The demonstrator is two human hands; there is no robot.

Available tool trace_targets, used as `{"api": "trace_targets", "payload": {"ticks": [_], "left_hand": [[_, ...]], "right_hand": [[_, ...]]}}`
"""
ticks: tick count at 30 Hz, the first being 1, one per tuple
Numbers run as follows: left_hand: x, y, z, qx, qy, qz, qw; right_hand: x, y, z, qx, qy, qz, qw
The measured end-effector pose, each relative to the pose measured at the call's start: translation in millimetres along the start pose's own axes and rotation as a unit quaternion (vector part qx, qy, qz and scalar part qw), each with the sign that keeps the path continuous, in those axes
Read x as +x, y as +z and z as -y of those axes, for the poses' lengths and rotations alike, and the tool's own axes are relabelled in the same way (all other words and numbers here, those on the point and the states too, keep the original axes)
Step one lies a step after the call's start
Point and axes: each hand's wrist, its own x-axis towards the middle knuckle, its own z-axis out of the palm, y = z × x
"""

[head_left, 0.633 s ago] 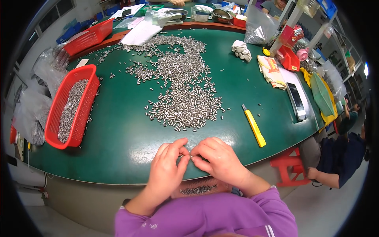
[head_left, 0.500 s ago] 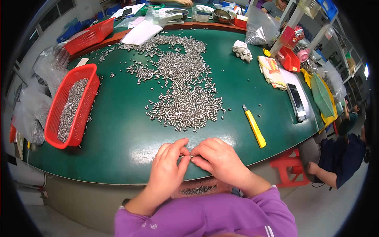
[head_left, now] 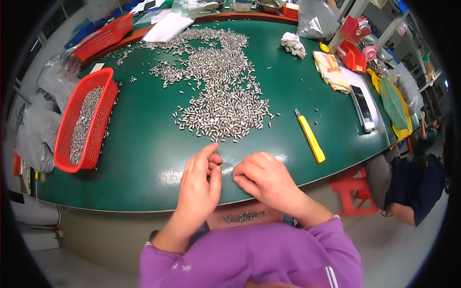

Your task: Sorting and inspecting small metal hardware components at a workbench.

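A big pile of small, shiny, bullet-shaped metal parts (head_left: 223, 108) spreads over the green table (head_left: 139, 149). Just short of its near edge is my left hand (head_left: 198, 185), index finger stretched toward the parts and thumb held apart; I see nothing in it. My right hand (head_left: 269, 177) is pinched closed to the right of it, over the table near its front edge. A tiny bit of metal (head_left: 234, 176) shows at its fingertips, mostly hidden by them.
On the left stands a red basket (head_left: 109, 91) holding more parts. To the right lie a yellow utility knife (head_left: 311, 139), a phone (head_left: 361, 108), a cloth (head_left: 330, 72) and white gloves (head_left: 293, 44). Below the table edge sits another basket (head_left: 269, 214) with parts. A person (head_left: 415, 187) is at the right.
My hands were together at the fingertips; the left has come away, moving left and forward toward the pile, its fingers parting. The right keeps its pinch. The view has tilted slightly downward.
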Motion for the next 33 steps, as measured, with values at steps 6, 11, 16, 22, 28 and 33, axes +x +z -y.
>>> {"api": "trace_targets", "payload": {"ticks": [6, 11, 16, 22, 28, 33], "left_hand": [[1, 0, 5, 0.009, -0.003, -0.01, 1.0], [5, 1, 5, 0.111, 0.048, -0.033, 0.992], [22, 4, -3, 0.189, 0.03, 0.017, 0.981], [33, 18, -3, 0.146, 0.02, 0.048, 0.988], [34, 21, 2, 0.11, 0.002, 0.056, 0.992], [31, 24, 2, 0.088, -0.013, 0.02, 0.996]], "right_hand": [[-21, -18, 3, 0.045, -0.02, 0.048, 0.998], [-28, -41, 6, 0.091, -0.033, 0.149, 0.984], [6, -41, -11, -0.032, 0.022, 0.009, 0.999], [38, -16, -31, -0.066, 0.018, 0.025, 0.997], [36, -9, -35, -0.002, 0.028, 0.025, 0.999], [37, -8, -34, 0.007, 0.051, -0.011, 0.999]]}}
